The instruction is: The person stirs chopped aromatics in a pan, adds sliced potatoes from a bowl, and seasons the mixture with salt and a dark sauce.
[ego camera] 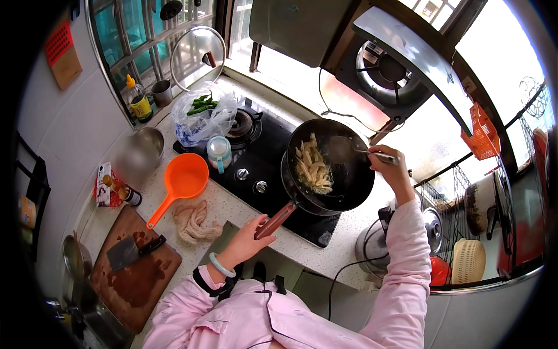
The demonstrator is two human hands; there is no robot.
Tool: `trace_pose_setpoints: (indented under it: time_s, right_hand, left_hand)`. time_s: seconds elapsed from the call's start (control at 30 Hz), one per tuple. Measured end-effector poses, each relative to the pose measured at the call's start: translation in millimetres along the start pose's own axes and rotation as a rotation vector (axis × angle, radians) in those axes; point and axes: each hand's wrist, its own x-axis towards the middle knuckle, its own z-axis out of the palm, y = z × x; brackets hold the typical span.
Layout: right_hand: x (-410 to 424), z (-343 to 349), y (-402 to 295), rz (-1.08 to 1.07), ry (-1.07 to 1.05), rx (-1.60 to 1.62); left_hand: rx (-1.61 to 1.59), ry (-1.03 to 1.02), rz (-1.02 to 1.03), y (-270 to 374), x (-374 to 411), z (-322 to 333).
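Observation:
A black wok (pixel 348 187) sits on the right burner of the black gas stove (pixel 244 192). Pale, strip-like food (pixel 314 168) lies in its left half. My right hand (pixel 390 168), at the wok's upper right rim, grips the handle of a metal spatula (pixel 342 150); the blade is inside the wok, to the right of the food. My left hand (pixel 250 242) is at the end of the wok's reddish-brown handle (pixel 277 220), thumb and fingers on either side; whether it grips firmly is unclear. Near the left burner are a lidded glass jar (pixel 219 152) and a plastic bag (pixel 192 126) with green peppers (pixel 202 104).
An orange plastic ladle (pixel 186 174) and a crumpled cloth (pixel 196 221) lie left of the stove. A cleaver (pixel 124 253) rests on the wooden cutting board (pixel 135 283). Bottles and a metal bowl (pixel 152 139) stand along the left wall. A power cable (pixel 338 279) runs beside a metal pot (pixel 370 246) at right.

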Motion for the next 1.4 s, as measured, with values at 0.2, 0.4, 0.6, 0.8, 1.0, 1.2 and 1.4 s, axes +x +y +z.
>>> trace_pose_setpoints:
  time_s: [0.2,0.4,0.6,0.8,1.0,1.2,1.4]
  right_hand:
    - [-3,32,12,-0.306,-0.094,-0.192]
    - [-36,6,-63,-0.343,-0.337,-0.083]
    - [-50,-8,-121,-0.258,-0.449,-0.181]
    - [-51,16,-88,-0.230,-0.490,-0.175]
    - [-47,31,-77,-0.271,-0.324,-0.263]
    - [-37,48,-104,-0.020,-0.337,-0.066]
    - [-26,49,-30,-0.105,-0.007,-0.122]
  left_hand:
    - [0.052,-0.010,0.081,-11,5,7]
    - [-0.004,-0.018,0.094,-17,7,8]
    - [-0.031,-0.021,0.068,-10,4,4]
    - [-0.019,-0.072,0.077,-4,1,0]
    - [0.073,-0.077,0.129,-14,-3,-4]
    - [0.038,-0.089,0.084,-12,-9,-10]
    - [-0.025,-0.117,0.076,-13,-6,-9]
